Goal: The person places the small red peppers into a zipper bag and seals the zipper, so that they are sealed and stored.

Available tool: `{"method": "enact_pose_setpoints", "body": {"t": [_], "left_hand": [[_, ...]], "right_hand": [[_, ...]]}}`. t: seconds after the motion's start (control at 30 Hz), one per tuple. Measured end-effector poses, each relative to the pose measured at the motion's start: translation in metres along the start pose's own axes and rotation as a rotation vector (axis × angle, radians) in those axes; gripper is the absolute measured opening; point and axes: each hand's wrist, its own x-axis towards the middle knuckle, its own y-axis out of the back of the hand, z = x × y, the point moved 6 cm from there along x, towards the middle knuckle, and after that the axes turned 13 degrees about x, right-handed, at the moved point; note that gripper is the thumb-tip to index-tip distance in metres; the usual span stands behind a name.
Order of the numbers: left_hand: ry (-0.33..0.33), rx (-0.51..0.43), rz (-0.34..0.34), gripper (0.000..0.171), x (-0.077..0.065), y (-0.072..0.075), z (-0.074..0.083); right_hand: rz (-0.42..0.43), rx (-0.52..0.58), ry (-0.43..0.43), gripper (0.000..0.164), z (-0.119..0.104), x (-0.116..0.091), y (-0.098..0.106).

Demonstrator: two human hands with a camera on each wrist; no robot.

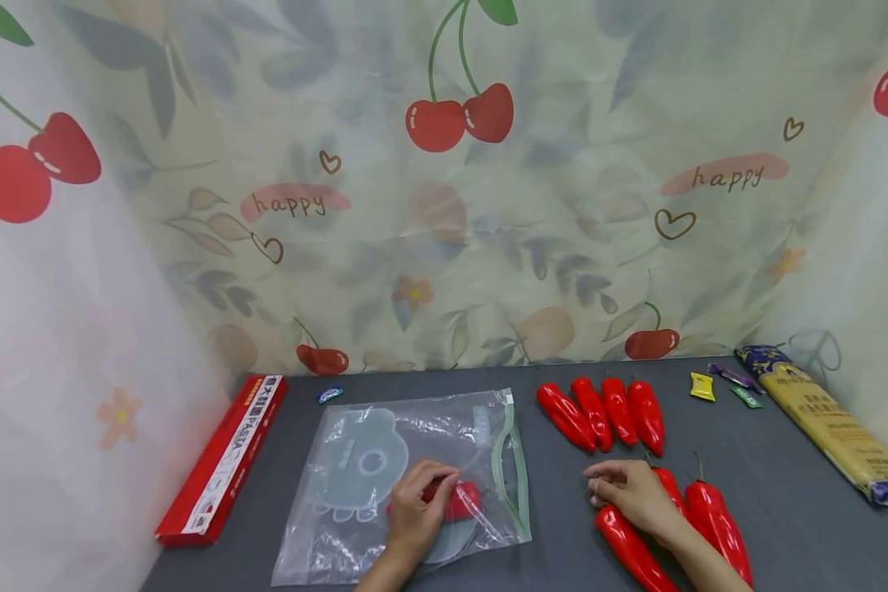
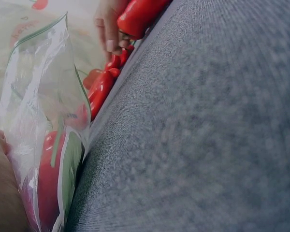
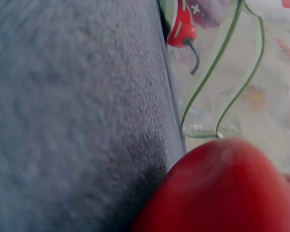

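A clear zip bag [image 1: 481, 538] with a green seal and a pale blue print lies at the middle left. Inside it is a red pepper [image 1: 462, 501], its dark stem showing in the right wrist view. My left hand [image 1: 414, 510] pinches the bag's upper film above that pepper; in the left wrist view the film stands raised. To the right, my right hand [image 1: 636, 493] is over another red pepper [image 1: 632, 551], fingers curled at its blunt stem end, apparently pinching the stem, which is hidden. Beside this hand lie a large red pepper [image 1: 718, 526] and a partly covered pepper [image 1: 669, 489].
Several red peppers [image 1: 617, 411] lie in a row behind my right hand. A red pasta box [image 1: 222, 460] borders the left side, a yellow pasta packet [image 1: 821, 419] the right. Small candies include a blue one [image 1: 330, 395], a yellow one [image 1: 702, 386] and a green one [image 1: 746, 397].
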Motion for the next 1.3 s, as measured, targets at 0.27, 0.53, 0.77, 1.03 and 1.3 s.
{"method": "enact_pose_setpoints", "body": {"t": [0.27,0.53,0.77,1.03,1.3], "left_hand": [[0.010,0.000,-0.007,0.008,0.000,0.000,0.000],[0.001,-0.001,-0.007,0.009,0.004,0.003,0.001],[-0.008,0.008,0.003,0.015,0.003,0.003,0.003],[0.000,0.009,-0.001,0.014,0.003,0.002,0.003],[-0.017,-0.001,0.012,0.020,0.003,0.001,0.003]], "right_hand": [[0.150,0.215,0.049,0.033,-0.016,0.006,0.014],[0.312,0.225,0.086,0.036,-0.037,0.017,0.022],[0.568,0.464,0.163,0.025,-0.059,0.038,0.021],[0.660,0.725,0.186,0.023,-0.037,0.052,-0.006],[0.512,0.745,0.204,0.035,-0.021,0.048,-0.033]]}}
